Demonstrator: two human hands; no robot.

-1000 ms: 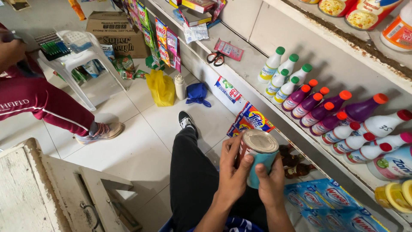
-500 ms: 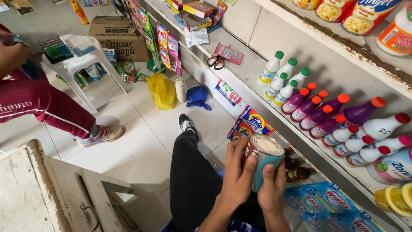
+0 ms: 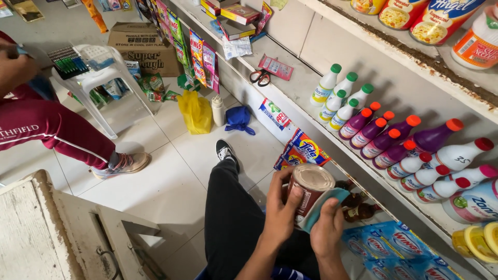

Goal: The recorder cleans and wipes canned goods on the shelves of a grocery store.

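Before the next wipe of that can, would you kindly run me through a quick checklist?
1. Left hand grips the can: ok.
2. Right hand presses the teal cloth on the can's side: ok.
3. Can upright, top facing up: ok.
4. Can top free of dust: cannot tell.
5. Shelf has a bare spot near the scissors: ok.
6. Other person's leg apart from the hands: ok.
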